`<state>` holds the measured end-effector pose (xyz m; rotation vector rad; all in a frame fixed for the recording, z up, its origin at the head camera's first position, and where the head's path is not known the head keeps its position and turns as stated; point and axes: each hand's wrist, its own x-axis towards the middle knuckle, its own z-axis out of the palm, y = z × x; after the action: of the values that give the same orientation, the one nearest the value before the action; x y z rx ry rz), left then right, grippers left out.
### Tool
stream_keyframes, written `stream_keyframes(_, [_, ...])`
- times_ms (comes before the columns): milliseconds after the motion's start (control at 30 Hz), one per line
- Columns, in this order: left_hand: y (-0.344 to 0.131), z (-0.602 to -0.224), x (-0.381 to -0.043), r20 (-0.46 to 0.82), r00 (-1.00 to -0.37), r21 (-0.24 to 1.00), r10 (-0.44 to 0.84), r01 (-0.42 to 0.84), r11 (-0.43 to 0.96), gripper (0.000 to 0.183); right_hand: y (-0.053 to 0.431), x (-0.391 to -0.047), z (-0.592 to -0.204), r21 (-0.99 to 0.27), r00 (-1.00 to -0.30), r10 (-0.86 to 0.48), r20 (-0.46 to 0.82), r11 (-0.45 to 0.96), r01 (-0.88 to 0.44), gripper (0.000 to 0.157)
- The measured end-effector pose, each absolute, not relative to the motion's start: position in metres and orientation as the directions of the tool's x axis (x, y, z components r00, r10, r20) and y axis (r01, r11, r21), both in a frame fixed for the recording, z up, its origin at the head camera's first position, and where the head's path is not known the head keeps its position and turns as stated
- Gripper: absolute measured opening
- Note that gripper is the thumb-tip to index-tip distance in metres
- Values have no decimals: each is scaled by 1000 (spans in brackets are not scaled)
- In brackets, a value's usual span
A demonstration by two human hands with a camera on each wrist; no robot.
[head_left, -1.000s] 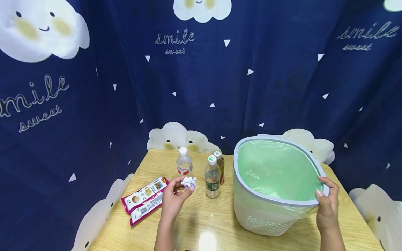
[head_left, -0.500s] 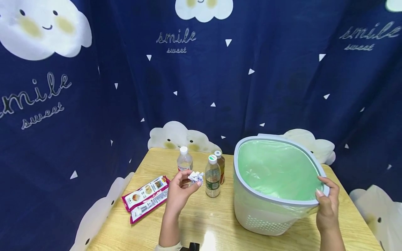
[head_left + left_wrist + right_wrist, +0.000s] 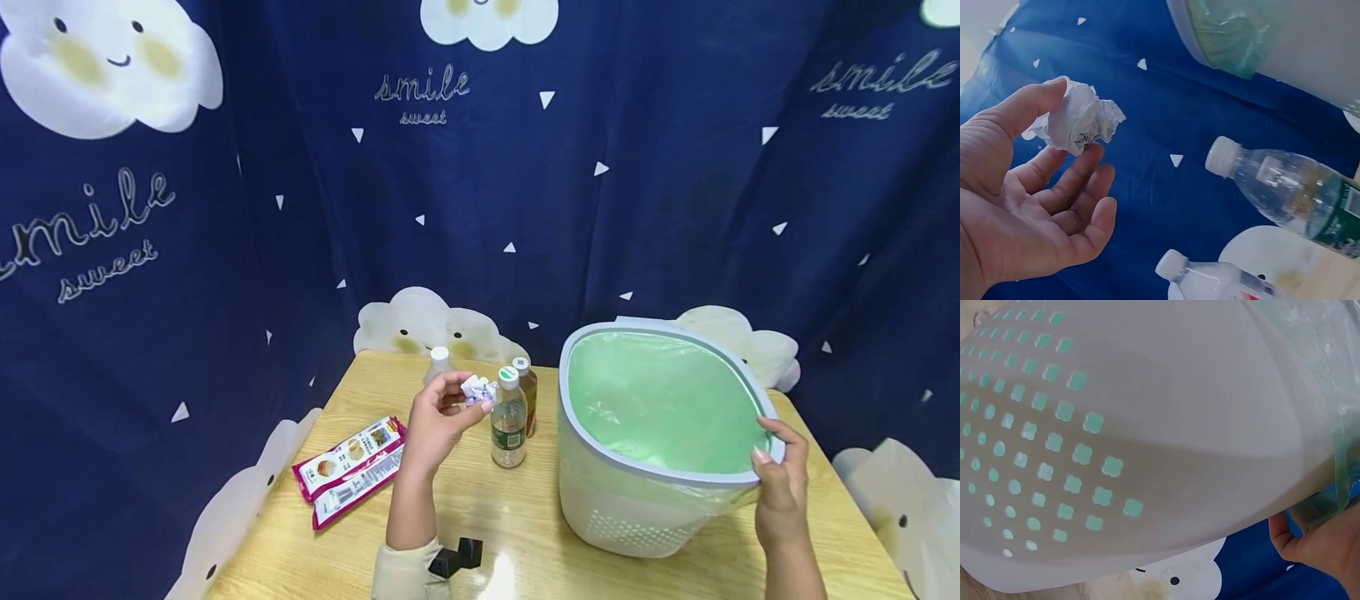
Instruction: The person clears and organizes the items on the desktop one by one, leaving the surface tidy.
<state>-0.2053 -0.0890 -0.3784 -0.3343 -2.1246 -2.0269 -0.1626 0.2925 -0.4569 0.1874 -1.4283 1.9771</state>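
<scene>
A crumpled ball of white paper is pinched between the thumb and fingers of my left hand, raised above the table. In the left wrist view the paper ball shows faint ink marks. My right hand grips the rim of a white trash can, thumb outside and fingers over the edge. A pale green bag lines the can and folds over its rim. The right wrist view shows the can's perforated wall, with my right hand at the lower right.
Just beyond my left hand stand a green-labelled clear bottle, a brown drink bottle and a white-capped bottle, partly hidden. A pink-edged food packet lies on the left of the wooden table. A blue curtain hangs behind.
My left hand has moved up and to the right with the paper ball, now overlapping the green-labelled bottle's edge. The right hand keeps its hold on the can's rim.
</scene>
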Motion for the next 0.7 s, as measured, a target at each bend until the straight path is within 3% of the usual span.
stream_keyframes(700, [-81,-356,-261,365,-908,928,207,372,-8,40,293,-165,-458,-777,-750,434,499,-160,-609,43])
